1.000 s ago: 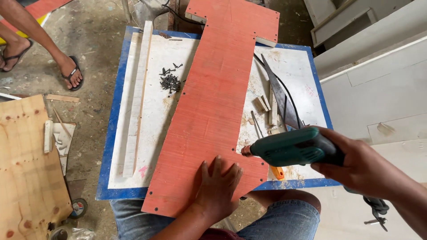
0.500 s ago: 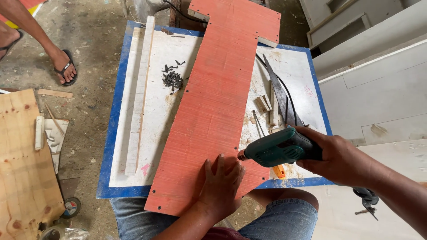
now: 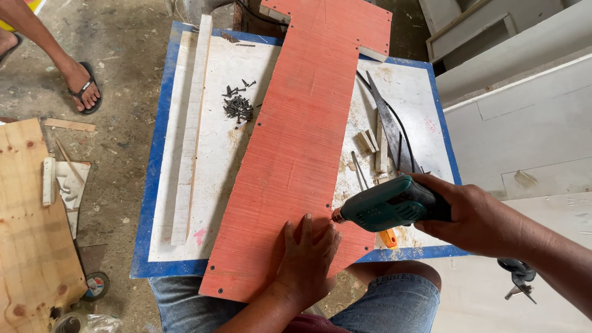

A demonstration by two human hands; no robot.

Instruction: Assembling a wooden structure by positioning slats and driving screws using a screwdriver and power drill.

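The left hand (image 3: pixel 306 253) lies flat, fingers spread, pressing on the near end of the long red-coated plywood panel (image 3: pixel 302 142), which runs lengthwise down the middle of the white worktop with a blue painted border (image 3: pixel 159 160) and overhangs its near edge above the person's jeans-clad knees (image 3: pixel 388 305). The right hand (image 3: pixel 478 219) is wrapped tight around the grip of a teal-green electric drill (image 3: pixel 385 202), held level with its nose at the panel's right edge, just beside the left fingertips (the bit itself is too small to make out). Under the drill an orange tool handle (image 3: pixel 388 238) peeks out on the worktop. Further right of the panel lie a grey handsaw blade (image 3: pixel 388 126), a black cable (image 3: pixel 404 132) and a few short pale wood offcuts (image 3: pixel 373 143). Left of the panel sits a small heap of dark screws (image 3: pixel 237 106), and beyond it a long pale wooden batten (image 3: pixel 191 126) runs along the worktop. On the concrete floor to the left rests a bare plywood sheet (image 3: pixel 28 228) with a round labelled disc (image 3: pixel 95 285) near its corner, and another person's sandalled foot (image 3: pixel 83 86) stands well apart at the upper left.
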